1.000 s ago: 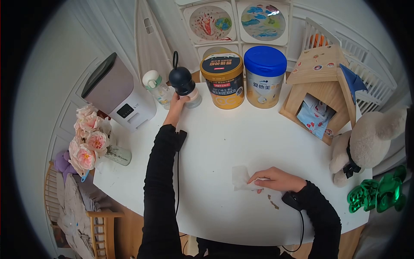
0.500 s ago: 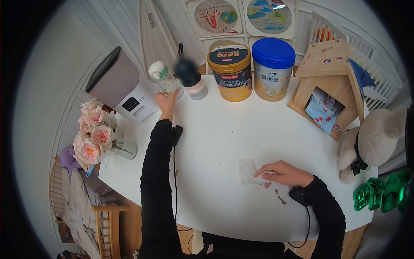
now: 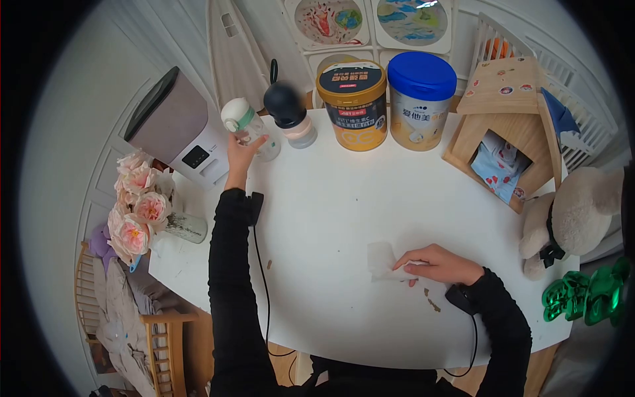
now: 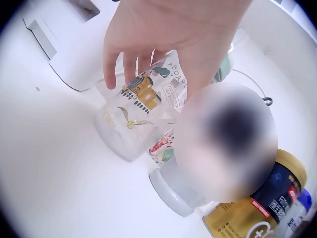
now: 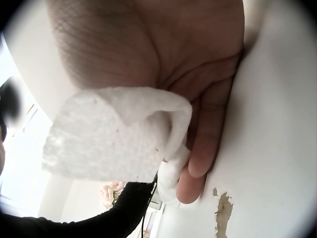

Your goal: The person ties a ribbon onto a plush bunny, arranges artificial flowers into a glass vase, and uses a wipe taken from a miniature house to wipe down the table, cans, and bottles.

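In the head view my left hand (image 3: 241, 157) reaches to the back left of the table and grips a clear water bottle (image 3: 268, 148) with a white and green lid. The left wrist view shows the fingers wrapped around the bottle (image 4: 131, 121), which carries printed pictures. Right beside it stands a bottle with a round black lid (image 3: 284, 104). My right hand (image 3: 442, 264) is low over the right half of the table, holding a crumpled white wipe (image 3: 380, 259) between thumb and fingers. Brown marks (image 3: 433, 304) lie on the tabletop near that hand.
Two large tins, one gold and black (image 3: 352, 109), one blue-lidded (image 3: 422, 106), stand at the back. A wooden house (image 3: 503, 126), plush toy (image 3: 572, 205) and green shiny figure (image 3: 582, 291) line the right. A dispenser (image 3: 178, 126) and flower vase (image 3: 187, 227) stand left.
My left hand has let go of the black-lidded bottle, moved left to the clear water bottle and taken hold of it. The right hand stays with the wipe at the same spot.
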